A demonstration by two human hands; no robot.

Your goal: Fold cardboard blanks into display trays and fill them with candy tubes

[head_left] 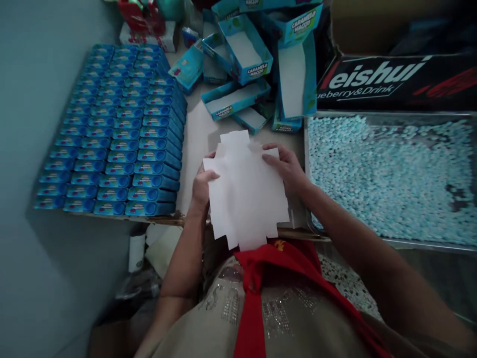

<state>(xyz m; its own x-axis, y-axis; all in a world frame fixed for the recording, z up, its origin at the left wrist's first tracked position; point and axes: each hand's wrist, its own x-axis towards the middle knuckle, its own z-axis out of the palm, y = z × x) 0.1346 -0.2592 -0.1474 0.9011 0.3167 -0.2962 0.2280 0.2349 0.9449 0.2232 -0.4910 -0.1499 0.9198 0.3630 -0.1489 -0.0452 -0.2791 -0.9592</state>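
A flat, unfolded cardboard box blank (253,194), its plain white side up, is held between my two hands in front of my body. My left hand (204,183) grips its left edge, with the thumb on top and the fingers underneath. On the upper right edge, my right hand (286,166) pinches the blank, thumb above and the other fingers partly behind it. Tabs and notches show along the blank's top and bottom ends. Beyond it lie several open blue display boxes (244,49) with white insides, heaped loosely on the table (196,129).
Rows of small blue boxes (122,129) are stacked on the left beside the wall. At right, a metal tray (309,199) holds many pale blue and white candies (387,174). Behind that tray stands a black printed carton (395,82). The table's front edge (294,233) runs close to my body.
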